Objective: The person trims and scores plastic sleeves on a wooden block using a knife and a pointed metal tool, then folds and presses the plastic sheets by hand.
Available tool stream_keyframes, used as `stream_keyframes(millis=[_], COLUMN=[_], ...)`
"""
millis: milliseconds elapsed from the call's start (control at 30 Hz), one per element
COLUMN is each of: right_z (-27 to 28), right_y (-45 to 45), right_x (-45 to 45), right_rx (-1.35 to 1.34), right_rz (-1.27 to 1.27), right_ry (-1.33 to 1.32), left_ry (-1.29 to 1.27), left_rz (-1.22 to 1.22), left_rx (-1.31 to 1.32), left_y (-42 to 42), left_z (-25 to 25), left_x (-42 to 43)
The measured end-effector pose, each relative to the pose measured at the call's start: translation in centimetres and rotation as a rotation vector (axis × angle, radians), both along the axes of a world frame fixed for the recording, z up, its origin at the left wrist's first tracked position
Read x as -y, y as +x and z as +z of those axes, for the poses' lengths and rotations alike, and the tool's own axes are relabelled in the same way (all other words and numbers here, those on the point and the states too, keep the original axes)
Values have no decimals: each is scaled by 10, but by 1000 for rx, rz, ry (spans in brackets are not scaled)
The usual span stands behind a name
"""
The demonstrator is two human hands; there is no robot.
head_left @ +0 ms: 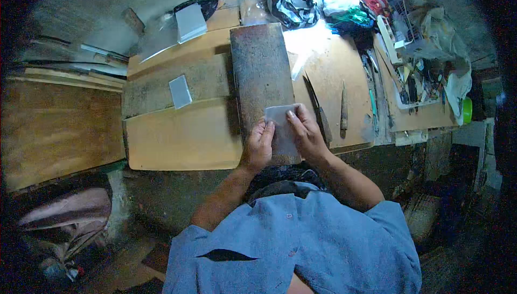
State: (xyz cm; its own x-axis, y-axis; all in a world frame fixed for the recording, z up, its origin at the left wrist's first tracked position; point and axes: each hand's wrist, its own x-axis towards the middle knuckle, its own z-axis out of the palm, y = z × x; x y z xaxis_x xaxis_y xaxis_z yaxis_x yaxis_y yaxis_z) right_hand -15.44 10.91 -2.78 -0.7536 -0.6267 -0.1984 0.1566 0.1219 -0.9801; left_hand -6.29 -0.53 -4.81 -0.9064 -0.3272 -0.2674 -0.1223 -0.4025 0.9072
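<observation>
Both my hands hold a small grey-white sheet above the near end of a dark wooden board. My left hand grips its left edge, thumb on top. The right edge is between the thumb and fingers of my right hand. The fingers under the sheet are hidden. To the right of my right hand lie a dark long-bladed tool and a pointed tool with a wooden handle. A similar small pale sheet lies on the worktable left of the board.
A stack of white sheets lies at the back left of the worktable. Striped and coloured bags stand at the back. A tray of tools and a power strip are on the right.
</observation>
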Motion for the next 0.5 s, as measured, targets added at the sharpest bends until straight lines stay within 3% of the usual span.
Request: stream_keyframes(millis=[100,233,300,433,500], right_z=[-11,-20,-12,-8,-9], right_y=[-1,6,7,-1,-1], right_x=[2,7,10,3,3], right_rx=[55,20,110,85,115], right_rz=[20,2,-20,42,39], right_ry=[-94,-30,-143,-43,-88], left_ry=[-10,-14,25,36,-119], left_rz=[-30,40,21,-3,32], left_rx=[61,19,31,20,41], left_y=[2,-2,1,-1,-2], left_z=[3,13,8,11,20], left_x=[4,-1,3,6,5])
